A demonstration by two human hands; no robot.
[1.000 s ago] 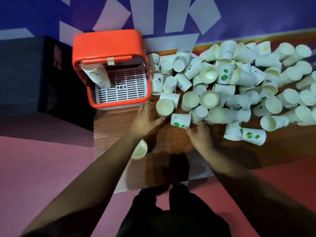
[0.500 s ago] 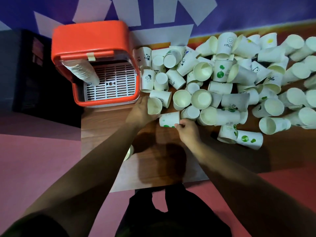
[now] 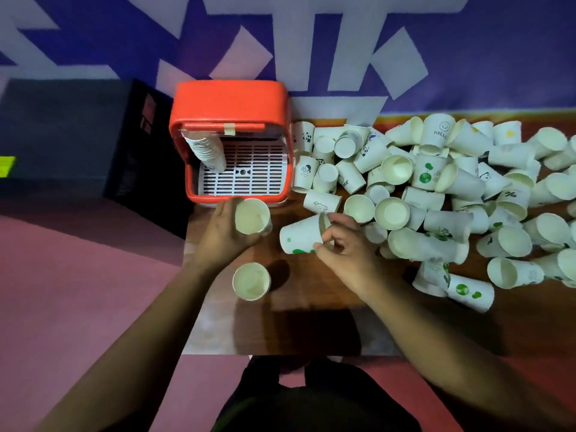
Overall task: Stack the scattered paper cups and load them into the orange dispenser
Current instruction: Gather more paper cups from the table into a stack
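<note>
At frame centre, an upright cup (image 3: 252,216) is gripped by the left hand (image 3: 223,236), and a tipped green-printed cup (image 3: 300,237) is pinched by the right hand (image 3: 346,249); the orange dispenser (image 3: 230,102) is seen just above.

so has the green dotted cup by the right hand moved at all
Yes. The green-dotted cup has shifted left, nearer the front right corner of the orange dispenser, with the right hand pinching its rim end.
</note>
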